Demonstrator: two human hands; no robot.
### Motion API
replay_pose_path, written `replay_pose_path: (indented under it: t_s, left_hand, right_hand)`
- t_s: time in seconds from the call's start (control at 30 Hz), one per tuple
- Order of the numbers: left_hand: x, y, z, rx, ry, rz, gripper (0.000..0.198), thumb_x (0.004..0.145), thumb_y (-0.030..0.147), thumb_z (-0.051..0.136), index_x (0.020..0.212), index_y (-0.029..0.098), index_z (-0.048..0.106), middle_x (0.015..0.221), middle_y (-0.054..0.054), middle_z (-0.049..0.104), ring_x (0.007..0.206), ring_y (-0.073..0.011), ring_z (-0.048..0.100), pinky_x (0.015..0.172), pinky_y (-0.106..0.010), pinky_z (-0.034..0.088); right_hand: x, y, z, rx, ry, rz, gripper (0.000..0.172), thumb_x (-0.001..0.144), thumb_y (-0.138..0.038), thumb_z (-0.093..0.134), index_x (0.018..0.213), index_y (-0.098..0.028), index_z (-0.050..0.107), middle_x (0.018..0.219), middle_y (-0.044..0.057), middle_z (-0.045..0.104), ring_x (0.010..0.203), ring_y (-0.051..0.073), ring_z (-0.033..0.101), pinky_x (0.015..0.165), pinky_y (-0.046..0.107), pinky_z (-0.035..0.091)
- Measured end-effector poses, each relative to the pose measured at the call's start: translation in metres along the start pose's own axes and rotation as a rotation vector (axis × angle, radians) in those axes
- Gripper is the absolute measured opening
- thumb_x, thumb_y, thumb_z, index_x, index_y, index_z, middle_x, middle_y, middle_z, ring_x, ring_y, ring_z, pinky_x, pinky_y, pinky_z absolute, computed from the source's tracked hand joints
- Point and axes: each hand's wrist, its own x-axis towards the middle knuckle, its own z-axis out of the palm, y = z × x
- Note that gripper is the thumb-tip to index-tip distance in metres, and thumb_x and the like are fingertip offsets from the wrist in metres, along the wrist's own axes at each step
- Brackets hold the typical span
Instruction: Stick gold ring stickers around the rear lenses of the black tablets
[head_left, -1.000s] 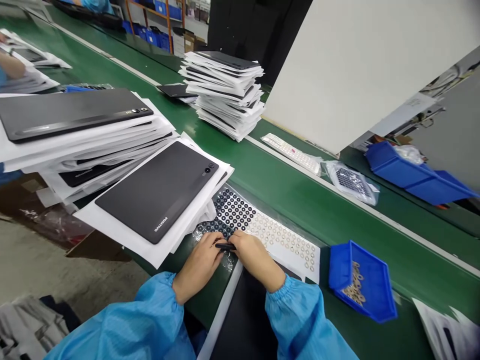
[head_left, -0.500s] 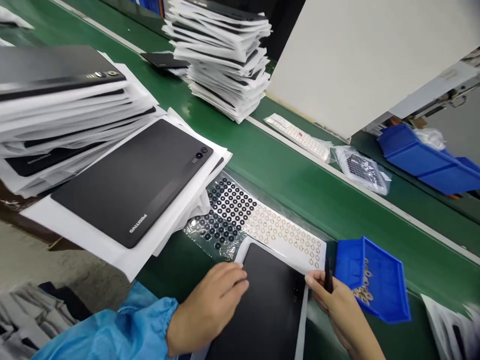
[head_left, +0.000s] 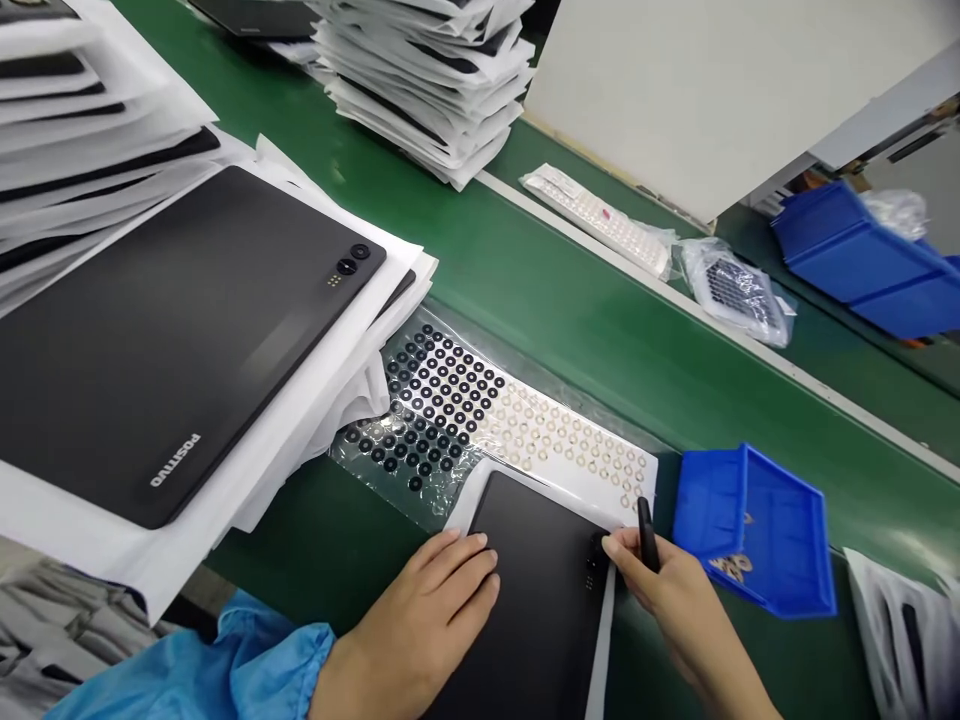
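A black tablet back cover lies on white wrapping in front of me. My left hand rests on its left edge with fingers extended. At the cover's upper right corner, the fingertips of my right hand touch beside a small dark round camera piece. That hand also grips a black pen-shaped tool, which points upward. Beyond the cover lies a sheet of ring stickers, with black rings on its left part and pale outlines on its right. Clear film lies under the black rings.
A blue bin holding a few small tan rings stands right of my right hand. Wrapped tablets, the top one marked POSITIVO, are piled at left. Another tall stack stands behind. Bagged parts lie past the white strip.
The view has shifted, bringing the left pile closer. My left hand has settled flatter on the cover. A dark round piece now shows at the corner by my right fingertips.
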Motion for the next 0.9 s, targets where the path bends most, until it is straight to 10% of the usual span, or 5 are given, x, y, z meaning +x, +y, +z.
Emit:
replay_pose_path:
  t_s: [0.6, 0.9]
  left_hand:
    - [0.000, 0.001, -0.003, 0.100, -0.009, 0.073, 0.036, 0.093, 0.003, 0.032, 0.118, 0.008, 0.058, 0.121, -0.011, 0.060, 0.123, -0.0252, 0.048, 0.103, -0.044, 0.045]
    - [-0.001, 0.009, -0.001, 0.209, -0.028, 0.077, 0.037, 0.092, 0.003, 0.033, 0.119, 0.010, 0.058, 0.123, -0.011, 0.059, 0.125, -0.0246, 0.046, 0.104, -0.044, 0.044]
  right_hand:
    - [0.009, 0.011, -0.002, -0.207, 0.074, -0.253, 0.031, 0.058, -0.048, 0.062, 0.049, -0.021, 0.051, 0.046, -0.001, 0.049, 0.045, 0.015, 0.045, 0.047, 0.028, 0.038]
    - [-0.016, 0.076, 0.018, -0.513, 0.381, -0.903, 0.055, 0.076, -0.008, 0.037, 0.126, -0.023, 0.056, 0.093, 0.007, 0.059, 0.076, 0.018, 0.062, 0.053, 0.023, 0.050]
